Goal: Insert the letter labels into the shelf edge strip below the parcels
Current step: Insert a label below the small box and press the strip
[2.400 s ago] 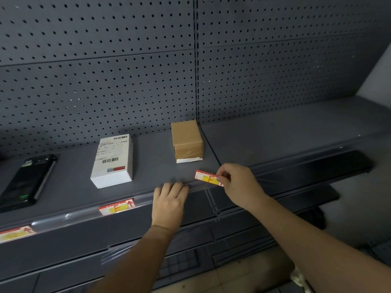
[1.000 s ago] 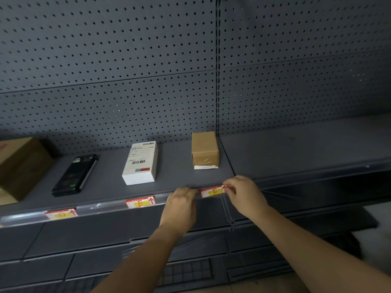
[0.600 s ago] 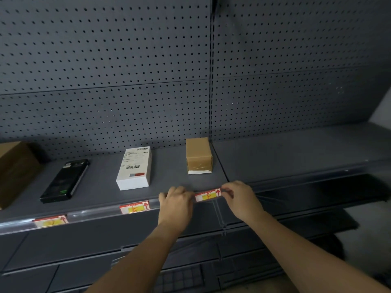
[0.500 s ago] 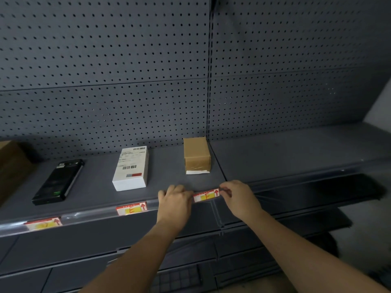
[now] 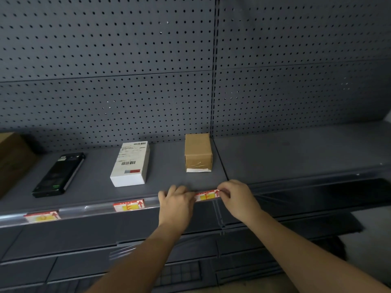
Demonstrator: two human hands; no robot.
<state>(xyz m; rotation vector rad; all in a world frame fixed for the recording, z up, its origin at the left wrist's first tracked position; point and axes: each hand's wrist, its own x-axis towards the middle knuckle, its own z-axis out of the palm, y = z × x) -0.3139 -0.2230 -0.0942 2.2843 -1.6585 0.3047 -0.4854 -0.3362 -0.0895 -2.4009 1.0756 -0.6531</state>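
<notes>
A red, white and yellow letter label marked F lies along the clear shelf edge strip, right below the brown parcel. My right hand pinches the label's right end. My left hand presses its fingertips on the label's left end at the strip. Two more labels sit in the strip: an E label under the white parcel, and another label under the black device.
A large cardboard box stands at the far left of the shelf. The grey pegboard back panel rises behind. The shelf section to the right holds nothing. Lower shelves jut out beneath.
The F label went from being held above the shelf edge to lying along the strip. Both hands have closed in on its ends. The camera view shifted slightly.
</notes>
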